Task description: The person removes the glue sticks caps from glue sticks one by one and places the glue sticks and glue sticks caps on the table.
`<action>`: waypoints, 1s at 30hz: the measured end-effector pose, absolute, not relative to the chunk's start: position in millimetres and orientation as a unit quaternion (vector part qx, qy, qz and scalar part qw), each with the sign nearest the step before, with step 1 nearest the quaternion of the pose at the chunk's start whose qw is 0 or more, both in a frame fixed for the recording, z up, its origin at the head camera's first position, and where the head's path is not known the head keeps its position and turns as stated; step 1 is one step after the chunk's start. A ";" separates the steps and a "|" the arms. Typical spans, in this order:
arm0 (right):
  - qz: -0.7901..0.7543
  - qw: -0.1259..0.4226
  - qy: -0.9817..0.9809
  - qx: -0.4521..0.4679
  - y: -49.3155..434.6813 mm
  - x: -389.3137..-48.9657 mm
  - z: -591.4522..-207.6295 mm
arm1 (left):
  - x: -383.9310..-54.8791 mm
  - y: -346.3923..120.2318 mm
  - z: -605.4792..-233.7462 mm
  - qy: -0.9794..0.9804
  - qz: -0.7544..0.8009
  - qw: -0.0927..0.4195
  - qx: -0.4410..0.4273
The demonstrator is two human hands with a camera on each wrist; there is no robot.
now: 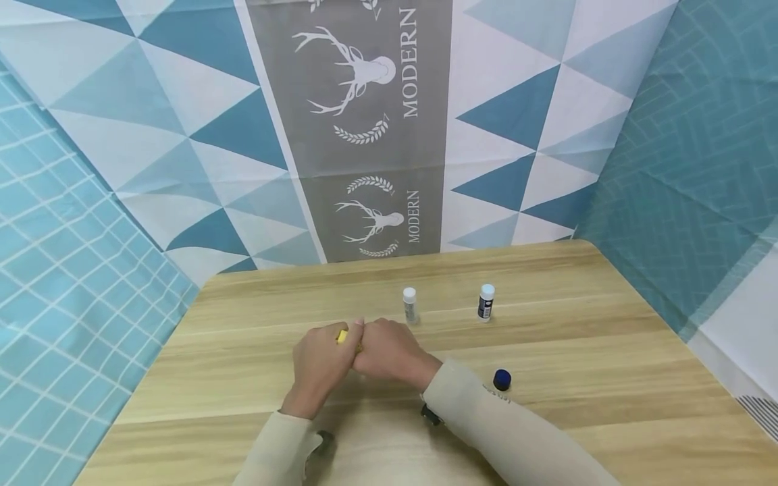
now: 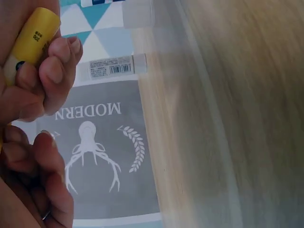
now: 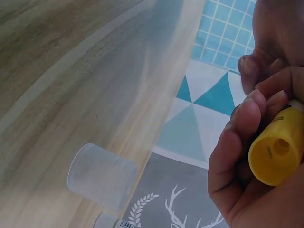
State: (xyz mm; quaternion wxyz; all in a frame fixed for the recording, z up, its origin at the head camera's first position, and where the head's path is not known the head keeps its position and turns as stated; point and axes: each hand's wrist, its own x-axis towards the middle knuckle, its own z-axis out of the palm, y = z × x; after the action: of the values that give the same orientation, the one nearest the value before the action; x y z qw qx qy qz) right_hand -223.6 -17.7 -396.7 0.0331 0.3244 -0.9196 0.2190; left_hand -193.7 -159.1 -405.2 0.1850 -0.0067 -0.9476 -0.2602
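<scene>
Both hands meet over the middle of the table. My left hand (image 1: 322, 361) and my right hand (image 1: 385, 351) hold a yellow tube (image 1: 342, 336) between them, with much of it hidden by the fingers. The left wrist view shows the tube (image 2: 38, 35) with small dark print, gripped by the right hand's curled fingers. In the right wrist view the tube's (image 3: 275, 159) hollow round end faces the camera, with a small stub inside. A translucent cup (image 3: 102, 175) stands near the hands in that view.
Behind the hands stand a small white-capped bottle (image 1: 410, 305) and, to its right, another with a dark label (image 1: 485, 304). A dark blue cap (image 1: 502, 379) lies beside the right forearm. The wooden table (image 1: 243, 378) has patterned cloth (image 1: 365, 135) behind it.
</scene>
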 end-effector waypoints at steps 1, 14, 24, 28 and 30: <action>0.224 0.034 -0.918 0.324 -17.9 -223.7 -396.7 | -193.7 -159.0 -404.7 -0.945 -0.265 0.194 -0.013; 0.247 0.050 -0.912 0.323 -17.5 -219.9 -393.1 | -194.4 -159.4 -396.5 -0.926 -0.234 0.289 -0.068; 0.216 0.079 -0.919 0.321 -14.8 -219.3 -393.5 | -195.6 -154.6 -397.4 -0.920 -0.242 0.302 -0.056; 0.208 0.091 -0.923 0.311 -14.6 -217.7 -393.5 | -196.5 -154.3 -398.4 -0.923 -0.229 0.304 -0.052; 0.205 0.095 -0.926 0.304 -14.6 -217.0 -393.7 | -196.8 -153.9 -398.0 -0.925 -0.218 0.306 -0.049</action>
State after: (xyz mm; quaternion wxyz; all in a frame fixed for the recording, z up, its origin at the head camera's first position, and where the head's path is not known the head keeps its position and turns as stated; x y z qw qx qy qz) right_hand -217.0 -14.6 -393.7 0.0947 0.3042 -0.9256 0.2046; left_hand -196.8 -153.9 -398.0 0.3057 -0.0492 -0.9255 -0.2182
